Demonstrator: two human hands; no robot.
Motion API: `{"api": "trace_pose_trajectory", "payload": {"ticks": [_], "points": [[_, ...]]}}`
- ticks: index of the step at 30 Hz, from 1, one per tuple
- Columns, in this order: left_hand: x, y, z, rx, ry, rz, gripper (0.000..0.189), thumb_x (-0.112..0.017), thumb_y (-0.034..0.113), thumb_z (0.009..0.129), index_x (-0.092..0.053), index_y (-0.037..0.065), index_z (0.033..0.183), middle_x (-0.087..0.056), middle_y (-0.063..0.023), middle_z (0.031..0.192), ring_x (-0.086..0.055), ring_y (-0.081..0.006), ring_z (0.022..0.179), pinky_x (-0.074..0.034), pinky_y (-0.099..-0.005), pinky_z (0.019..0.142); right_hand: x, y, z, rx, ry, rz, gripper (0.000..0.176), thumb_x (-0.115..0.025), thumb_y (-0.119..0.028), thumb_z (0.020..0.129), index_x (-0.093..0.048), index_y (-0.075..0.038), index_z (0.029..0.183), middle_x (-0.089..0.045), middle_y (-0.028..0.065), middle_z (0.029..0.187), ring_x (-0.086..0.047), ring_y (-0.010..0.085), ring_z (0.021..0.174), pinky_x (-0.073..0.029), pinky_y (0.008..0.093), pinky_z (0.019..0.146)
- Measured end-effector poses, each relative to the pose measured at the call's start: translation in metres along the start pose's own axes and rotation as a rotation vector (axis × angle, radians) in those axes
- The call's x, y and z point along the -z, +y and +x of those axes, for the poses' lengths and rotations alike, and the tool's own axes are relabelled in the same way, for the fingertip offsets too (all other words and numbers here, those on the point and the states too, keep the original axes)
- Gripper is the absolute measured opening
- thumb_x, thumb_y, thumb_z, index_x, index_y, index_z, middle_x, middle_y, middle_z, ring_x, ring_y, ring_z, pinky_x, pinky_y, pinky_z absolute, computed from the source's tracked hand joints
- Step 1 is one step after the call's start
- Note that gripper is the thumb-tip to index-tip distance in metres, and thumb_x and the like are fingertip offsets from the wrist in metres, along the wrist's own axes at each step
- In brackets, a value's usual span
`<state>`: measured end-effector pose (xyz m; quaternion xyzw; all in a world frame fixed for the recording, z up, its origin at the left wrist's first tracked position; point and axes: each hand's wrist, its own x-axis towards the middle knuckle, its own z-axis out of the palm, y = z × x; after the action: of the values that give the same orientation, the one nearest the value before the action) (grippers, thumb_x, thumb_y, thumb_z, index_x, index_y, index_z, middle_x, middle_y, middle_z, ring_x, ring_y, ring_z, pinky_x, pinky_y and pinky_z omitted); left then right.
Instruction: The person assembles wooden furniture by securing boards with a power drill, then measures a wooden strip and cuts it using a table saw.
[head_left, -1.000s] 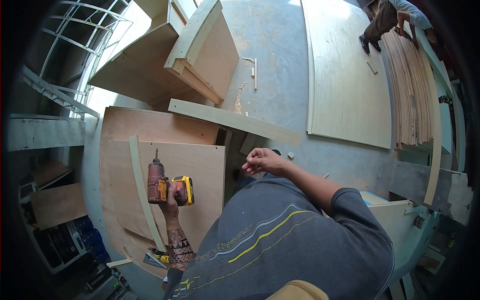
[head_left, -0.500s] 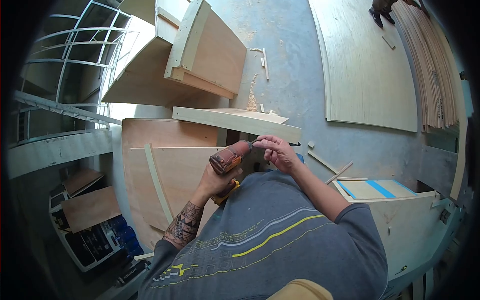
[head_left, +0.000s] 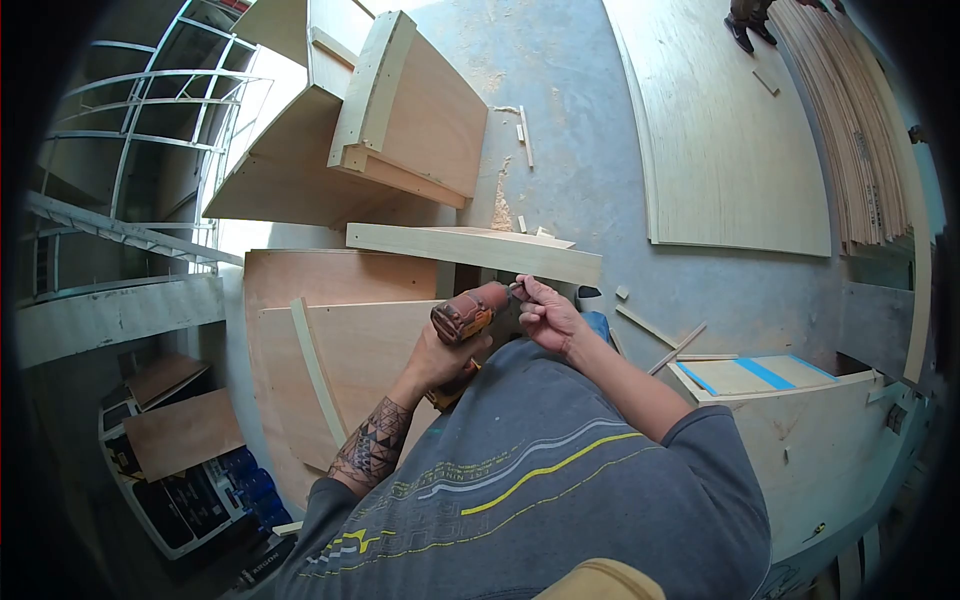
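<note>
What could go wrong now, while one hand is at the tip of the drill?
1. The fingers of the right hand pinch the tip of the drill, which the left hand grips. If the trigger were pressed, the tip could probably hurt them.
2. Loose wood strips lie on the floor beside the person; a step there might cause a slip.

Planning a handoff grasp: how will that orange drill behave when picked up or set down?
The drill is probably dense and rigid: its body looks bulky above the left hand wrapped round its handle. That grip suggests little slip. Laid on its rounded body it might rock; the right hand pinches its nose.
</note>
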<state>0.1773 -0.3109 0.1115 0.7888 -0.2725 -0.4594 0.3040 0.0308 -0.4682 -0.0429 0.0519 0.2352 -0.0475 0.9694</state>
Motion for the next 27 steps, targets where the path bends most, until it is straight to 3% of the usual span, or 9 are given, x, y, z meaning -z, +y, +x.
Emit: {"api": "trace_pose_trajectory", "payload": {"ticks": [6,16,18,27], "points": [[0.000,0.014,0.004,0.036,0.008,0.084,0.047,-0.082,0.018,0.088,-0.066,0.003,0.130,-0.075,-0.0080,0.105,-0.071,-0.0139,0.090,-0.059,-0.0331,0.079,0.004,0.009,0.011,-0.006,0.008,0.055,0.018,-0.060,-0.026,0.110,-0.069,-0.012,0.117,-0.070,-0.0049,0.097,-0.049,-0.0004,0.058,-0.043,0.0187,0.055],[0.005,0.049,0.043,0.153,-0.058,0.353,0.048,-0.080,0.023,0.087,-0.068,0.003,0.129,-0.076,-0.0130,0.104,-0.073,-0.0208,0.091,-0.059,-0.0379,0.083,0.012,0.013,0.034,0.153,0.036,0.080,0.013,-0.060,-0.021,0.110,-0.069,-0.017,0.118,-0.056,-0.0107,0.080,-0.048,0.0001,0.058,-0.043,0.0199,0.056],[0.005,0.044,0.049,0.032,-0.028,0.390,0.036,-0.074,0.031,0.090,-0.072,-0.002,0.104,-0.071,-0.0169,0.071,-0.077,-0.0275,0.070,-0.060,-0.0411,0.067,0.016,0.011,0.037,0.137,0.052,0.075,0.009,-0.061,-0.021,0.110,-0.068,-0.018,0.115,-0.052,-0.0112,0.075,-0.048,0.0003,0.058,-0.043,0.0200,0.055],[0.002,0.041,0.061,-0.056,-0.018,0.437,0.035,-0.071,0.028,0.090,-0.071,-0.003,0.104,-0.073,-0.0220,0.079,-0.077,-0.0293,0.071,-0.060,-0.0413,0.068,0.017,0.010,0.037,0.127,0.116,0.066,0.005,-0.062,-0.023,0.110,-0.066,-0.020,0.109,-0.051,-0.0112,0.073,-0.047,-0.0002,0.056,-0.042,0.0194,0.054]]}}
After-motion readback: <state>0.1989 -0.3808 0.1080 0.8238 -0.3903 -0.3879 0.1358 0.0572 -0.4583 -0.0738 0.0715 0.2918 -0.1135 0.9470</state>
